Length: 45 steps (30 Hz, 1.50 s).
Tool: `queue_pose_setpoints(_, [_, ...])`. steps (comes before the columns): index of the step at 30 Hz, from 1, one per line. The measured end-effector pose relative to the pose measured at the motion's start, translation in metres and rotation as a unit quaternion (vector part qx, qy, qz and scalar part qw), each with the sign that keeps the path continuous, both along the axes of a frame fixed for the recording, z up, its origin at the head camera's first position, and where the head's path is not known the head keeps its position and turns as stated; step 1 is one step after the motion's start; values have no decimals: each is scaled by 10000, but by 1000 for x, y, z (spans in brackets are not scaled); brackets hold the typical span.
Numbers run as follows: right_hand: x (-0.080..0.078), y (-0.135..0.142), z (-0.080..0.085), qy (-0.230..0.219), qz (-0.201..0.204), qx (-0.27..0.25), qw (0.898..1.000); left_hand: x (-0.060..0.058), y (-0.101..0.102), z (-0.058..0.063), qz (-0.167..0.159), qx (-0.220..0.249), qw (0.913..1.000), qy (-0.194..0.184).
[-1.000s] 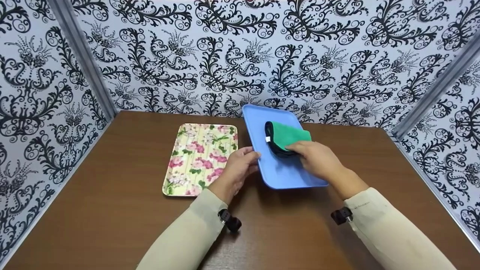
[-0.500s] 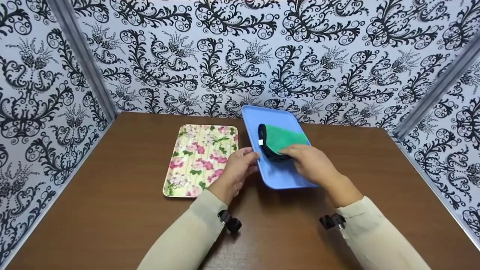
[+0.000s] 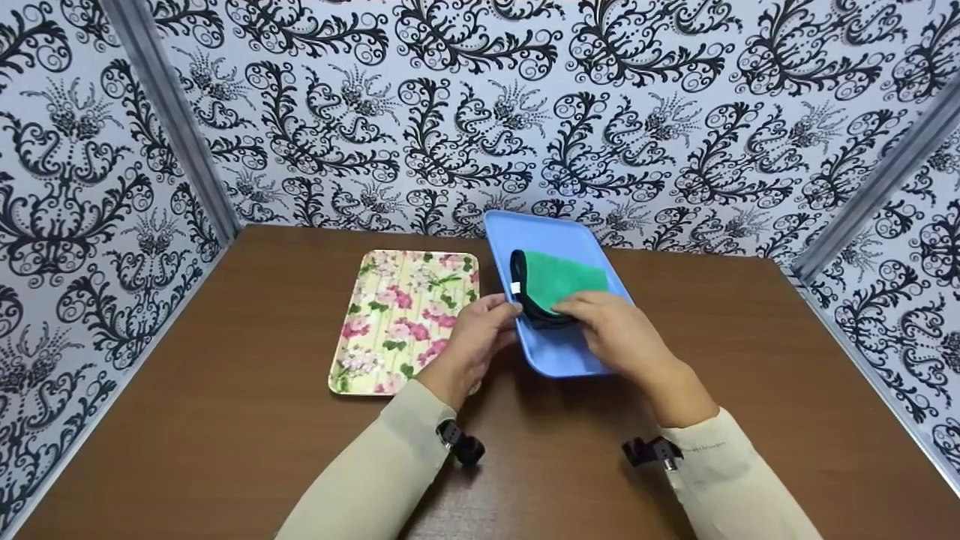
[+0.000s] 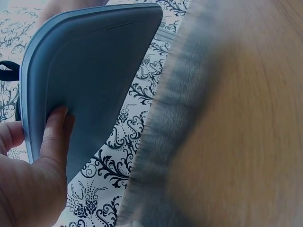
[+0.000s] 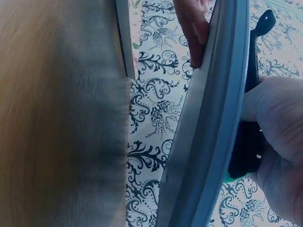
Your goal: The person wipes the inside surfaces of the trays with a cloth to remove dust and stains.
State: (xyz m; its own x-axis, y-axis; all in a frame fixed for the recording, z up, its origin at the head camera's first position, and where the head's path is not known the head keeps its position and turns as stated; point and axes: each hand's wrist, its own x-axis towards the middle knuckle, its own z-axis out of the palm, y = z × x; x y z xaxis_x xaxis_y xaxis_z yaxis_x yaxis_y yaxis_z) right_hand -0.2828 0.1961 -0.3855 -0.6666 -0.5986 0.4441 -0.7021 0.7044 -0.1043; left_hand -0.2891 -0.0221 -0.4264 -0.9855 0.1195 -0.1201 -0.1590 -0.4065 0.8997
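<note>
A blue tray [image 3: 551, 232] is held up at a tilt above the table. My left hand [image 3: 480, 337] pinches its left edge, thumb on the upper face and fingers behind; the left wrist view shows those fingers [image 4: 56, 135] against the tray's underside. Against the upper face lies a folded green cloth [image 3: 562, 277] with black edging and a small white tag. My right hand [image 3: 626, 334] grips the cloth by its lower right part, and some of it is hidden under the hand. In the right wrist view the dark side of the cloth shows between hand and tray.
A floral tray [image 3: 405, 322] in cream, pink and green lies flat on the brown table [image 3: 247, 360], left of the blue tray. Patterned walls [image 3: 465, 112] enclose the table at the back and sides. A black band with a small device sits on each wrist.
My right hand has slid the green cloth left and slightly down across the blue tray, toward its left edge. My left hand and both trays have stayed nearly in place.
</note>
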Motion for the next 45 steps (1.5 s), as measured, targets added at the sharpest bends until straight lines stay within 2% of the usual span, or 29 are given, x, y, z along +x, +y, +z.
queue_pose_setpoints(7, [0,1,-2,35,75,132,9999,0,-1,-1,-41,-93,9999,-78])
queue_pose_setpoints(15, [-5,8,-3,222,472,6,9986,-2,1,-2,-25,-120,9999,-87])
queue_pose_setpoints(19, [-9,14,-4,283,547,-45,9981,-1,1,-1,-18,-107,9999,-109])
queue_pose_setpoints(29, [-18,34,-4,133,16,-1,9999,-1,1,-2,-88,38,10000,-2])
queue_pose_setpoints(45, [-28,49,-15,-478,-973,-105,9941,2,-3,1,-154,-255,9993,-212])
